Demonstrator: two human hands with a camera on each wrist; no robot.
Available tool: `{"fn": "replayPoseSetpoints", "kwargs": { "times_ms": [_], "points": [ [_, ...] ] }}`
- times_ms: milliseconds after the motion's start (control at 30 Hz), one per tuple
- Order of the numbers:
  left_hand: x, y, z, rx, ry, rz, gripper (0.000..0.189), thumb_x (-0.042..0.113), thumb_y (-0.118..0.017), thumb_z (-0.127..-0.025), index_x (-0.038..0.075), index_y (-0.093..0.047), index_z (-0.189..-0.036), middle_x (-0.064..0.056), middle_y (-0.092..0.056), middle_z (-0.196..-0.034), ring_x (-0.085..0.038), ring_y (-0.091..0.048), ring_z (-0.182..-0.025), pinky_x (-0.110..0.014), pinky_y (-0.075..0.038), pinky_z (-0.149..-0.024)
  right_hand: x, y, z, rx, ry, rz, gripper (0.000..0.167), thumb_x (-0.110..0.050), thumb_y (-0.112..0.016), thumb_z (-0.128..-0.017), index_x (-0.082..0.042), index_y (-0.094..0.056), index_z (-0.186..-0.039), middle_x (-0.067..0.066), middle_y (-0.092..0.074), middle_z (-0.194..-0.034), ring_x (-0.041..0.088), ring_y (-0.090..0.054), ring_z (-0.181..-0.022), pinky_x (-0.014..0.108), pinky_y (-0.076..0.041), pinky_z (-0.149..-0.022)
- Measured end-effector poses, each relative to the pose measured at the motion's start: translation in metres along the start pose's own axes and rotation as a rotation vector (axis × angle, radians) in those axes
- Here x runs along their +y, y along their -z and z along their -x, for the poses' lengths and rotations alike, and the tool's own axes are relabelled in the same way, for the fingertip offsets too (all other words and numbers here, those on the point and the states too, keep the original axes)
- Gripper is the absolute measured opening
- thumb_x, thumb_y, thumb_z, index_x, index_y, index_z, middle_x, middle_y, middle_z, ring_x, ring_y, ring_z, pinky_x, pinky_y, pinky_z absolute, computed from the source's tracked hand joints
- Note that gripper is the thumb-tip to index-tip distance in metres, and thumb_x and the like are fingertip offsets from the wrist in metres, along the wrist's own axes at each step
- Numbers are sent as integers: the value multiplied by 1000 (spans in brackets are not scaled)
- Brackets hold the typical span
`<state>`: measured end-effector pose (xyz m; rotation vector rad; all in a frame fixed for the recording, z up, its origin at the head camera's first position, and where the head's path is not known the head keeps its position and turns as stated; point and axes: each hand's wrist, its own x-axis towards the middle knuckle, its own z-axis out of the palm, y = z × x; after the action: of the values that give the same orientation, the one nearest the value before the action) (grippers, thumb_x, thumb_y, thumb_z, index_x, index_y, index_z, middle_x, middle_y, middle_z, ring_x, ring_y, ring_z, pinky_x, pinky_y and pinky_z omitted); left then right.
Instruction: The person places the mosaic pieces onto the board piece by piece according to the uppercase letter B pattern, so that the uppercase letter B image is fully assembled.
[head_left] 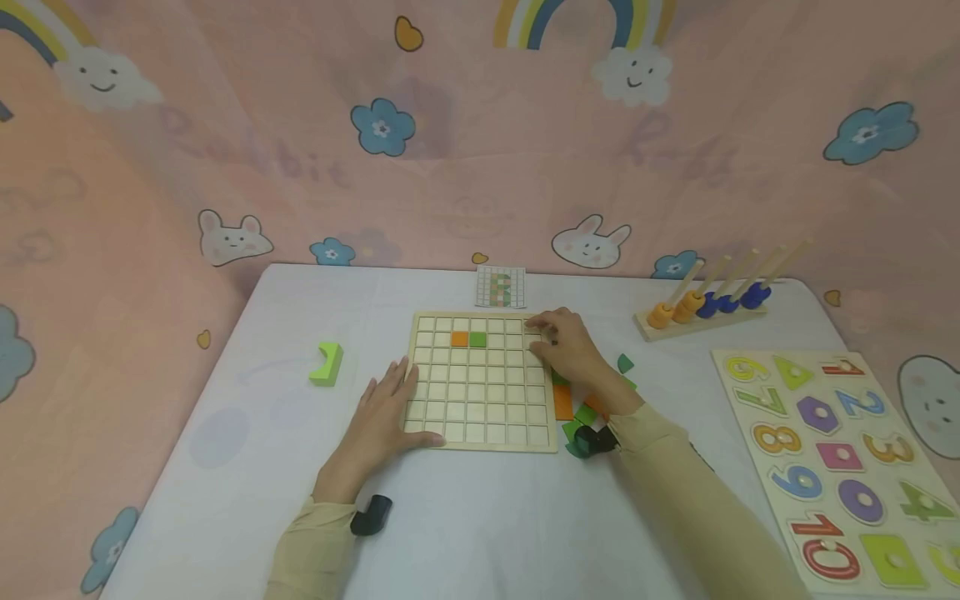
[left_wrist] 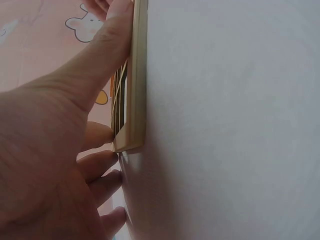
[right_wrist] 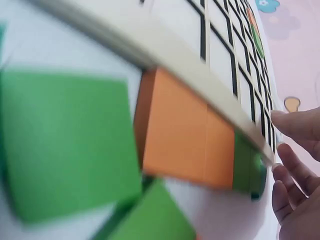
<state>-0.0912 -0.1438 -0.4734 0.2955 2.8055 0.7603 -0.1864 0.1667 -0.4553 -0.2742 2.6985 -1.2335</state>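
Observation:
A wooden grid board [head_left: 480,390] lies flat on the table, with one orange square [head_left: 460,339] and one green square [head_left: 477,339] side by side in its second row. My left hand [head_left: 382,417] rests against the board's near left corner. Its thumb [left_wrist: 112,45] lies along the near edge, the fingers spread by the left side. My right hand [head_left: 573,350] is at the far right corner, fingertips at the rim and nothing seen between them. Loose orange blocks [right_wrist: 185,135] and green blocks [right_wrist: 70,145] lie against and beside the right edge, partly hidden by my right arm.
A small pattern card [head_left: 500,287] lies behind the board. To the left is a light green block with a curved notch [head_left: 327,365]. At right stand a peg counter with orange and blue beads [head_left: 705,312] and a number puzzle board [head_left: 832,467].

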Motion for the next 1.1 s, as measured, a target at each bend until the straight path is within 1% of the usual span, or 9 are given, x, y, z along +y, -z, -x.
{"fn": "replayPoseSetpoints", "kwargs": {
  "times_ms": [100, 367, 433, 567, 767, 867, 967, 1033, 1100],
  "points": [
    [0, 0, 0, 4, -3, 4, 122, 48, -94, -74, -1, -30, -165, -17, -17, -177, -37, -13, -166, -56, -11, -136, 7, 10, 5, -21, -26, 21, 36, -4, -67, -102, 1, -64, -137, 26, -56, -137, 43, -52, -130, 58, -47, -116],
    [-1, 0, 0, 11, -8, -3, 122, 48, -94, -74, -2, -30, -164, -19, -18, -177, -37, -14, -166, -57, -11, -136, 20, 32, 15, -111, -85, 127, 50, -9, -71, -100, -2, -57, -148, 24, -55, -148, 44, -49, -139, 61, -42, -122],
    [-1, 1, 0, 12, -10, -4, 122, 48, -94, -74, -2, -30, -164, -19, -18, -177, -37, -14, -166, -57, -11, -136, 22, 35, 17, -121, -88, 141, 51, -10, -72, -99, -1, -57, -148, 24, -55, -148, 44, -50, -139, 60, -42, -122],
    [-1, 1, 0, 11, -11, -4, 122, 48, -94, -74, -2, -30, -164, -19, -18, -177, -38, -14, -166, -58, -11, -136, 27, 36, 20, -107, -75, 132, 47, -10, -72, -100, 1, -62, -144, 25, -58, -142, 43, -52, -134, 61, -43, -121],
    [0, 0, 1, 6, -9, -4, 122, 48, -94, -74, -2, -30, -164, -19, -18, -177, -38, -14, -166, -57, -11, -136, 29, 29, 22, -51, -42, 105, 37, -6, -71, -99, 1, -68, -136, 25, -61, -134, 43, -55, -130, 61, -45, -118],
    [0, 0, 1, 9, -11, -6, 122, 48, -94, -74, -2, -30, -164, -19, -18, -177, -38, -14, -166, -58, -12, -136, 27, 26, 22, -29, -31, 101, 33, -4, -70, -99, 1, -68, -132, 23, -65, -131, 41, -58, -125, 58, -49, -113],
    [0, 1, 1, 9, -12, -8, 122, 49, -94, -74, -2, -30, -164, -19, -18, -177, -38, -14, -166, -58, -12, -136, 25, 24, 21, -25, -17, 96, 27, -1, -70, -99, 0, -68, -126, 21, -69, -120, 36, -62, -112, 51, -54, -102],
    [0, 1, 1, 8, -13, -9, 121, 49, -94, -74, -2, -30, -164, -19, -18, -177, -38, -14, -166, -58, -12, -136, 24, 23, 20, -29, -16, 94, 22, 0, -69, -99, -1, -69, -121, 18, -69, -113, 32, -61, -104, 44, -54, -94],
    [0, 1, 1, 7, -15, -11, 121, 49, -94, -74, -2, -30, -164, -19, -18, -177, -38, -14, -166, -58, -12, -136, 23, 23, 19, -29, -9, 96, 19, 1, -68, -99, -1, -70, -117, 16, -68, -107, 30, -60, -99, 41, -52, -90]
  ]
}}
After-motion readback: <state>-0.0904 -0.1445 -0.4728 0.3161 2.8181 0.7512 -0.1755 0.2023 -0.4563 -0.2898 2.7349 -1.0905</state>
